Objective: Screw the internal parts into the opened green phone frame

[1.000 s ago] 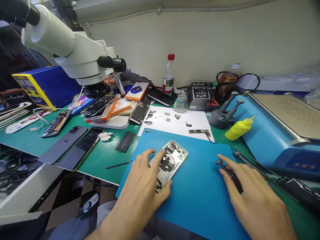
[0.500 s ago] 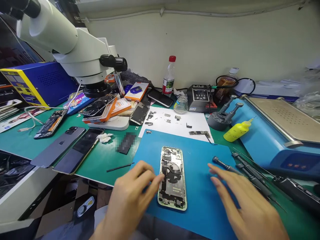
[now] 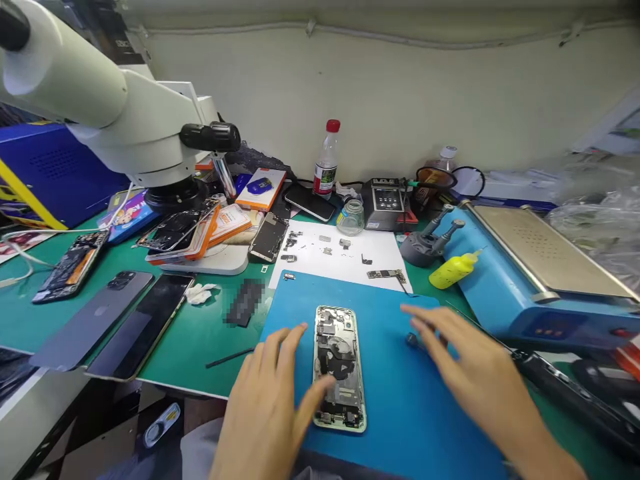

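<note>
An opened phone housing [image 3: 339, 365], its inner parts showing, lies lengthwise on the blue work mat [image 3: 395, 413]. My left hand [image 3: 270, 407] rests open on the mat at its left side, fingers stretched, the thumb touching the housing's left edge. My right hand [image 3: 470, 380] hovers open over the mat to the right, fingers spread above a dark screwdriver [image 3: 413, 341]. Neither hand holds anything.
Behind the mat a white sheet [image 3: 345, 250] carries small phone parts. A microscope [image 3: 115, 127] looms at the left over stacked phones [image 3: 115, 320]. A yellow squeeze bottle [image 3: 453, 272], a blue machine [image 3: 525, 280], a soldering station [image 3: 385, 200] and a bottle [image 3: 325, 160] stand at the back.
The housing was turned from a slant to lie lengthwise on the mat. My right hand let go of the screwdriver and lifted, fingers spread. The view shifted right.
</note>
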Demonstrator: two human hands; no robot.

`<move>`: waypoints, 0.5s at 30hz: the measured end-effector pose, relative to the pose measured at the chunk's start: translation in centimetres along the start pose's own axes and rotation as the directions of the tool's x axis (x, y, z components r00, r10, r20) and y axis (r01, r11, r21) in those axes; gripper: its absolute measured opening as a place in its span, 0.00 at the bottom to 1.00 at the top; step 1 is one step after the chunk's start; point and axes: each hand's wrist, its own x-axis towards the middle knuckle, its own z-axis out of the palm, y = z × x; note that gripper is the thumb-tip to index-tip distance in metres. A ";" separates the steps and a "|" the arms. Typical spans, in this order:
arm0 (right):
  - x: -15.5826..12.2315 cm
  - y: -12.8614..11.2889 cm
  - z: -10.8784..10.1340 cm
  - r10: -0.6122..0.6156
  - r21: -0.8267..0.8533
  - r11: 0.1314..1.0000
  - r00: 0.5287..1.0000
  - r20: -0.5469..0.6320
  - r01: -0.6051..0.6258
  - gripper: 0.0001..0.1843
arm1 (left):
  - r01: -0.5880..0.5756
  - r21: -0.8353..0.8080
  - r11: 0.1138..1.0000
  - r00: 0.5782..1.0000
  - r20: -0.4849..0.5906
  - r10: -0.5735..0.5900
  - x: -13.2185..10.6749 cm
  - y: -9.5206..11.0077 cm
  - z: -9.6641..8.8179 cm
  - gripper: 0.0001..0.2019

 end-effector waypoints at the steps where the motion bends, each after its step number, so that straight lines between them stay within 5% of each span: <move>1: 1.3 1.5 0.1 0.009 -0.022 1.000 1.000 0.012 -0.009 0.20 | 0.017 0.039 0.999 1.000 -0.003 -0.017 -0.2 1.1 0.5 0.36; 4: 5.2 5.2 1.8 -0.046 -0.081 0.995 0.990 0.136 0.058 0.18 | -0.001 0.072 0.997 0.999 0.034 -0.002 -0.4 4.9 2.1 0.52; 7: 7.2 6.8 4.5 -0.111 -0.121 0.982 0.965 0.237 0.143 0.22 | 0.033 0.040 0.999 0.997 0.073 -0.036 0.0 6.6 2.3 0.48; 10: 7.6 7.2 6.1 -0.181 -0.135 0.964 0.938 0.296 0.229 0.19 | -0.033 -0.143 0.989 0.975 0.215 0.064 0.6 4.9 0.6 0.46; 15: 8.0 7.9 5.8 -0.274 -0.108 0.944 0.926 0.261 0.310 0.14 | -0.063 -0.311 0.948 0.872 0.445 0.204 1.2 -0.9 -3.4 0.45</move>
